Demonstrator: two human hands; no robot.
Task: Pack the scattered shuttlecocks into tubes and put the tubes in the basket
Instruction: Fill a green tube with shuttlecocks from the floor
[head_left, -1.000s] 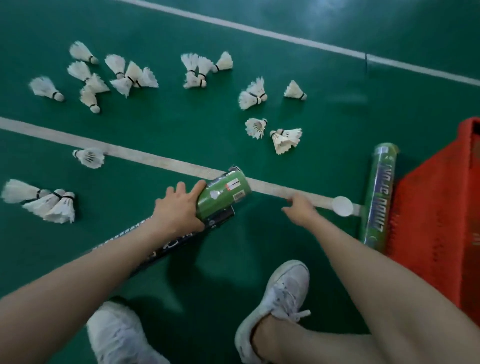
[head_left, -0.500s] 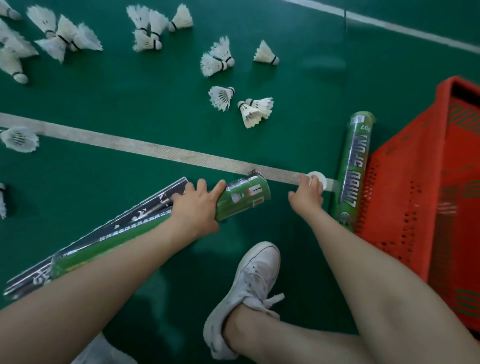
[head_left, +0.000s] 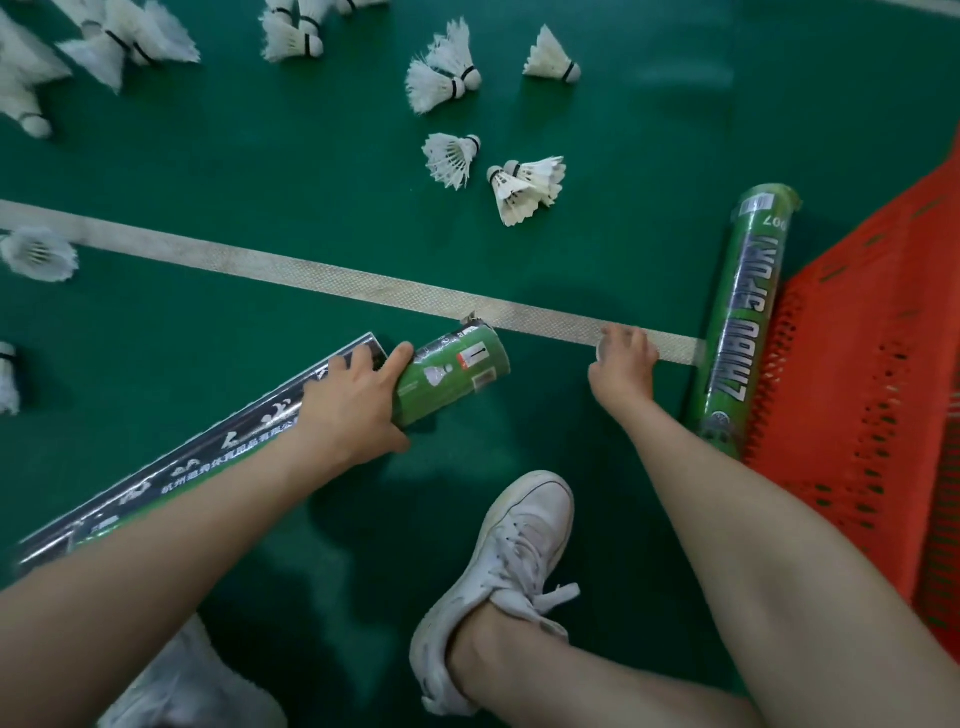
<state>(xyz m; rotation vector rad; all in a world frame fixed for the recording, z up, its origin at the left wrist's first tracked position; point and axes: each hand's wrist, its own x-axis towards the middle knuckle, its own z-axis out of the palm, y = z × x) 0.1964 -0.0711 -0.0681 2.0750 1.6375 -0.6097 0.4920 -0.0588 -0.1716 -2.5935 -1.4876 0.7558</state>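
Gripping glossy cylindrical tube (head_left: 452, 371), left hand (head_left: 348, 402)

The floor (head_left: 260, 171) is looking matt; the line (head_left: 363, 283) rough, the tubes (head_left: 740, 322) glossy, the basket (head_left: 872, 374) plastic, the shuttlecocks (head_left: 449, 158) feathery.

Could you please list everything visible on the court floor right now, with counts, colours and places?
White feather shuttlecocks: over a dozen, several cut off, scattered beyond the line and at far left.
Green cardboard tube under the left hand: one, lying near the line.
Green printed tube: one, lying against the basket.
Orange perforated plastic basket: one, right edge.
Small white cap: one, under the right fingers, mostly hidden.
White court line: one, crossing the green floor.
White sneakers: two, bottom.
Left hand: gripping its tube.
Right hand: on the cap.
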